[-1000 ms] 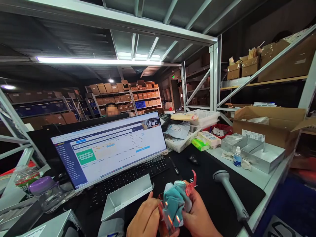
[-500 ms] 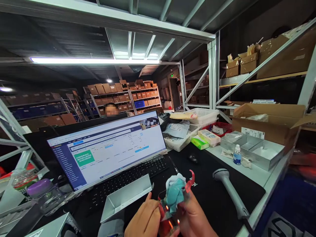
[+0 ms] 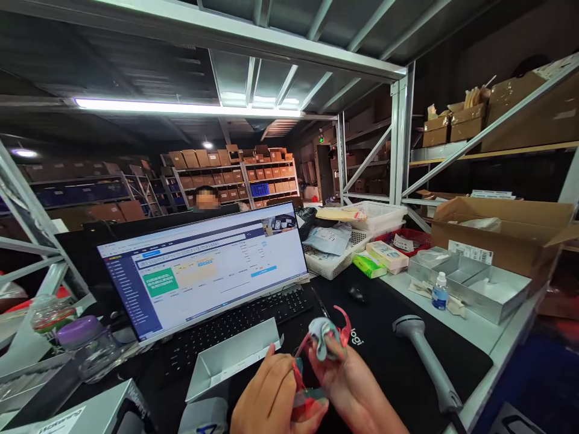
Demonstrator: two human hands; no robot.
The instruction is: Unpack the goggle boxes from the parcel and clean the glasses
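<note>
At the bottom centre of the head view, my left hand is closed on a pair of red-framed glasses. One curved red temple sticks up past my other hand, and a clear lens shows low between the two. Bunched in the fingers of my right hand is a grey-teal cloth, which lies close against the glasses. Fingers hide much of the frame. Left of my hands stands an open white box. Below it sits a grey rounded object, partly cut off.
A monitor stands ahead, with a keyboard before it. To the right are a mouse, a barcode scanner, a small bottle and a metal tray. A purple-lidded jar stands left. A person sits behind the monitor.
The cloth has been gathered smaller into my right hand, which has turned and drawn a little away from my left. The view has shifted slightly.
</note>
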